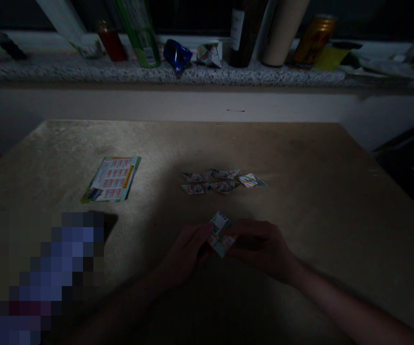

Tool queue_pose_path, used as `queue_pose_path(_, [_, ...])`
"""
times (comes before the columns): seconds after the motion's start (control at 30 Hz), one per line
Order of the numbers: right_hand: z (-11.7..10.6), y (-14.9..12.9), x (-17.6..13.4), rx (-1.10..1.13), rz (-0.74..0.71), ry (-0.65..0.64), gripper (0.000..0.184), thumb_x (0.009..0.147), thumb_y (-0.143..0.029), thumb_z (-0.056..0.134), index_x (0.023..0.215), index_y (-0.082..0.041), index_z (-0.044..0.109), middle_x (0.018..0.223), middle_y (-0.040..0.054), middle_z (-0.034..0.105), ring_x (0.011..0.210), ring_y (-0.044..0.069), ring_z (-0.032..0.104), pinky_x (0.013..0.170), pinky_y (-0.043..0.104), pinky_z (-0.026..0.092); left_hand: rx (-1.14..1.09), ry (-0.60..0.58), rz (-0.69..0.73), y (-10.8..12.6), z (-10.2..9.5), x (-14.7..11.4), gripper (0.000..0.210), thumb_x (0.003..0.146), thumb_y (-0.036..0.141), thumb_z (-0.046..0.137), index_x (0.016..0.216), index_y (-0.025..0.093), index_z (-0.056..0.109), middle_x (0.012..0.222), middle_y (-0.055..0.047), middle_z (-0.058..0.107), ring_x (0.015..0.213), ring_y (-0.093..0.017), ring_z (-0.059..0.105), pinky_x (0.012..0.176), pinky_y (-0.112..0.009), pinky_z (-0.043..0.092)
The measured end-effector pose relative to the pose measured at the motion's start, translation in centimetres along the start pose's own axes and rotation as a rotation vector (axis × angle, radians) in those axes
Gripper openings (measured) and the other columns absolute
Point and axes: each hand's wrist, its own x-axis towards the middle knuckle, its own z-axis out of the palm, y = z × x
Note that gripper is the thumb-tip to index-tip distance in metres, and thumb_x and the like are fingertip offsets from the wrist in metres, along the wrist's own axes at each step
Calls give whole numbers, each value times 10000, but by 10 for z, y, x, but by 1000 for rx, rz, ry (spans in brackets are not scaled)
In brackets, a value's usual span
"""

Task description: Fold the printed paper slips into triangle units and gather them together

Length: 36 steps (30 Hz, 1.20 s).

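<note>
Between my two hands is a small folded piece of printed paper [220,225], raised near the front of the table. My left hand [189,244] pinches its left edge between thumb and fingers. My right hand [260,242] has its fingers closed on the paper's right side. Beyond my hands lie several folded paper pieces [224,187] of the same printed kind, in two short rows. The right-most folded piece [252,180] is diamond-shaped. To the left rests a stack of printed calendar cards [112,179]. Dim light hides the finer folds.
A pixelated bluish object [56,273] covers the table's left front. The wooden table [318,191] meets a wall below a stone sill [200,76]. On the sill stand a red jar [111,43], a green container [142,40], a dark bottle [243,36], a gold can [315,40] and crumpled wrappers [177,55].
</note>
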Motion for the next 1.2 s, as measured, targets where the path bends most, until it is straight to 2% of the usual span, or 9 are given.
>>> queue_pose_path(0.13, [-1,0,1,51,-13,-33,269,710,-177,753,960,-274,727,907,42,707,796,167,659,668,269,524,48,-46,48,-1,-1,0,477,830,565,433,562,177,507,482,40,412,445,-96,360,423,-199,300])
queue_pose_path(0.3, [-2,2,3,77,-11,16,257,702,-194,762,944,-277,733,895,47,699,790,170,654,653,276,523,15,43,185,-3,-2,3,364,831,522,480,709,188,559,652,14,511,590,-124,449,552,-212,393])
queue_pose_path(0.47, [-3,3,3,65,11,44,229,681,-229,780,906,-252,742,814,44,684,719,157,638,592,251,508,-49,-26,110,-3,-4,6,339,837,475,486,692,175,547,582,36,456,520,-103,389,480,-197,326])
queue_pose_path(0.63, [-4,0,3,13,-23,133,203,675,-218,786,872,-245,743,799,48,708,743,174,653,637,276,520,-81,-54,105,-1,-2,5,305,851,413,489,689,164,553,529,52,449,470,-88,380,457,-188,317])
queue_pose_path(0.7, [-5,-1,4,2,-38,155,175,670,-211,789,836,-247,744,776,40,712,734,173,655,640,279,519,-67,-16,142,1,-1,4,240,850,379,507,766,169,586,623,29,539,553,-108,483,520,-192,389])
queue_pose_path(0.77, [-5,-1,5,1,-36,165,151,670,-213,789,810,-250,744,766,35,712,726,170,656,638,279,520,-35,39,210,3,-1,3,197,849,339,527,957,194,607,808,0,632,732,-148,580,651,-217,457])
queue_pose_path(0.87, [-5,0,6,7,-33,195,133,674,-228,785,797,-253,743,767,36,716,718,168,657,635,277,528,16,89,306,4,-2,2,300,866,317,525,1151,241,579,1062,-25,656,964,-194,600,822,-269,468])
queue_pose_path(1.0, [-6,1,6,-12,-29,219,132,667,-244,789,791,-254,744,768,40,718,722,172,654,630,279,528,74,4,365,0,-7,2,301,788,313,651,1079,236,663,1091,-39,679,1002,-231,617,872,-310,468])
queue_pose_path(1.2, [-5,1,4,52,-45,167,149,661,-191,790,790,-252,748,740,33,709,697,163,644,606,269,509,192,23,472,2,-10,1,278,675,236,766,950,257,733,1043,-23,714,970,-225,650,868,-308,477])
